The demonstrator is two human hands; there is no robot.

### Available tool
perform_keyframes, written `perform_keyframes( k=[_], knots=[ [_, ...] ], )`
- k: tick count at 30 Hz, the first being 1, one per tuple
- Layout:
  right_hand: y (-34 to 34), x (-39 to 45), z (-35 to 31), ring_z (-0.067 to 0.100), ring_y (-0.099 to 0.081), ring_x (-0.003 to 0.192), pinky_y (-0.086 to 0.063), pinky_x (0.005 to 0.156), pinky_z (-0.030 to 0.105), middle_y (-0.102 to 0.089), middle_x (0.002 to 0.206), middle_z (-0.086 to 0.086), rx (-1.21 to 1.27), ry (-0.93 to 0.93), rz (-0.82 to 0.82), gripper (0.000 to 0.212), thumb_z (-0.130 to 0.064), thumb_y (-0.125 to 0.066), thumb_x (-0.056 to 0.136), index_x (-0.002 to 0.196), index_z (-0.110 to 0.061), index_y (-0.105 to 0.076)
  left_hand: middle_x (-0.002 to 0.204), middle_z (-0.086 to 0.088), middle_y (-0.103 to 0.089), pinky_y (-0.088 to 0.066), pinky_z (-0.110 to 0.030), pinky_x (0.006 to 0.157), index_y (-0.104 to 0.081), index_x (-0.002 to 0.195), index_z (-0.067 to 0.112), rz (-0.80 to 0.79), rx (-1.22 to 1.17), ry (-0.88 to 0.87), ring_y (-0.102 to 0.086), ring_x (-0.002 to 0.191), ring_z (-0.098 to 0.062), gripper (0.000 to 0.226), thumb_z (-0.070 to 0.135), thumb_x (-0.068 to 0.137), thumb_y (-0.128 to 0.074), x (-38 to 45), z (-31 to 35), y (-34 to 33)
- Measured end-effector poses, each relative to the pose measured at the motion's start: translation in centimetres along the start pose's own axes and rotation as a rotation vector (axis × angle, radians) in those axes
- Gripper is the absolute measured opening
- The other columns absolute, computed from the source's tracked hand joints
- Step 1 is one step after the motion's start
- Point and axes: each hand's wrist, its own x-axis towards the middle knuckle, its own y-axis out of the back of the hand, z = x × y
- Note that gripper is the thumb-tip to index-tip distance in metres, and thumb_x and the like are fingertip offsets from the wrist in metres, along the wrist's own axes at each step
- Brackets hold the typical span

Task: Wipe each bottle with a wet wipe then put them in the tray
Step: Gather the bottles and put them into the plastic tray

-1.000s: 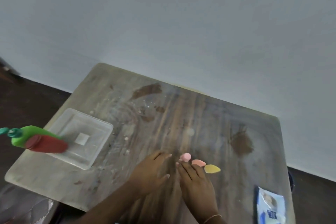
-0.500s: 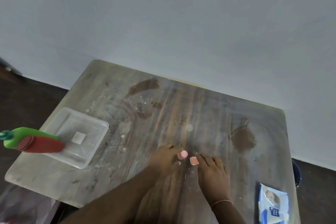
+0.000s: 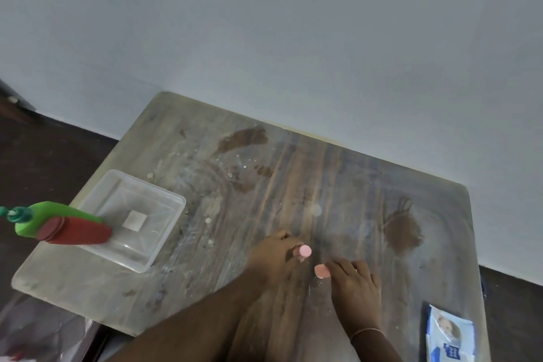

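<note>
Two small bottles stand at the middle of the wooden table (image 3: 338,173), seen from above. My left hand (image 3: 271,258) curls round the one with the pink cap (image 3: 305,250). My right hand (image 3: 354,282) grips the one with the peach cap (image 3: 321,270), and both bottle bodies are hidden under my fingers. A clear plastic tray (image 3: 172,206) sits at the table's left with only a white square in it. A green bottle (image 3: 41,214) and a red bottle (image 3: 76,231) overlap the tray's left edge. A wet-wipe pack (image 3: 451,338) lies at the near right corner.
A pale wall rises just behind the table's far edge. Dark floor shows to the left and right of the table. Brown stains and white specks mark the tabletop. A crumpled clear bag (image 3: 38,329) lies below the table's near left corner.
My hands went from resting beside three caps to closing round the pink and peach ones. The yellow cap is out of sight under my right hand. The two bottles have drawn slightly apart.
</note>
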Motion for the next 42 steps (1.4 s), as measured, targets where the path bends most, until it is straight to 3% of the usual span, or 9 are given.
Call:
perform_keyframes(
  k=[3,8,13,19,24,30,35,42],
  knots=[
    [0.1,0.0,-1.2,0.027,-0.063,0.089,-0.04,0.066,0.037,-0.074,0.1,-0.015,0.001,0.026,0.002,0.023,-0.019,-0.069,0.074,0.091,-0.032,-0.077,0.116,0.013,-0.063,-0.047,-0.027,0.077,-0.066,0.125,0.036,0.061,0.001,-0.02,-0.065,0.098,-0.013,0.034,0.052,0.095,-0.062,-0.9,-1.6,1.6],
    [0.4,1.0,-5.4,0.029,-0.067,0.085,-0.051,0.067,0.041,-0.076,0.099,-0.012,0.066,0.164,0.07,0.031,-0.024,-0.055,0.083,0.099,-0.03,-0.081,0.11,0.016,-0.071,-0.052,-0.026,0.083,-0.07,0.123,0.038,0.199,-0.046,0.064,-0.065,0.099,-0.005,0.037,0.056,0.091,-0.066,-4.1,-6.1,5.5],
    [0.4,3.1,-12.0,0.024,-0.067,0.09,-0.052,0.064,0.037,-0.074,0.107,-0.015,0.108,0.31,0.076,0.032,-0.024,-0.055,0.086,0.105,-0.031,-0.08,0.094,0.025,-0.071,-0.045,-0.016,0.073,-0.07,0.119,0.043,0.313,-0.016,0.172,-0.064,0.088,0.002,0.036,0.063,0.089,-0.066,-8.5,-11.7,10.2],
    [-0.2,5.4,-21.0,0.022,-0.069,0.09,-0.06,0.071,0.037,-0.072,0.113,-0.013,0.171,0.527,0.087,0.037,-0.014,-0.07,0.083,0.114,-0.031,-0.077,0.093,0.036,-0.072,-0.053,-0.024,0.067,-0.061,0.122,0.051,0.433,0.029,0.347,-0.069,0.077,0.001,0.039,0.07,0.089,-0.063,-14.7,-17.3,16.2],
    [-0.3,6.7,-28.7,0.02,-0.068,0.088,-0.061,0.07,0.036,-0.073,0.114,-0.014,0.204,0.669,0.074,0.034,-0.021,-0.057,0.09,0.115,-0.032,-0.078,0.091,0.04,-0.07,-0.044,-0.019,0.061,-0.057,0.116,0.052,0.523,0.013,0.459,-0.066,0.069,0.004,0.034,0.069,0.088,-0.066,-19.3,-21.7,19.2],
    [-1.8,8.4,-35.8,0.016,-0.066,0.094,-0.059,0.078,0.03,-0.071,0.121,-0.015,0.262,0.788,0.042,0.037,-0.016,-0.065,0.089,0.12,-0.031,-0.076,0.079,0.05,-0.058,-0.047,-0.024,0.062,-0.059,0.112,0.048,0.602,-0.036,0.561,-0.071,0.071,-0.005,0.033,0.06,0.086,-0.075,-21.8,-25.4,20.5],
    [-3.1,9.5,-39.6,0.017,-0.069,0.093,-0.059,0.073,0.032,-0.073,0.119,-0.013,0.247,0.87,-0.005,0.038,-0.015,-0.058,0.091,0.12,-0.03,-0.076,0.092,0.036,-0.073,-0.054,-0.029,0.064,-0.063,0.11,0.041,0.65,-0.115,0.623,-0.072,0.071,-0.006,0.032,0.06,0.087,-0.075,-22.7,-27.4,20.5],
    [-5.4,10.4,-42.5,0.016,-0.069,0.089,-0.059,0.073,0.03,-0.073,0.114,-0.01,0.25,0.925,-0.091,0.032,-0.022,-0.056,0.095,0.119,-0.029,-0.076,0.096,0.028,-0.077,-0.061,-0.034,0.076,-0.068,0.114,0.037,0.643,-0.212,0.681,-0.075,0.09,-0.004,0.037,0.063,0.089,-0.072,-22.6,-28.8,20.2]
  ],
)
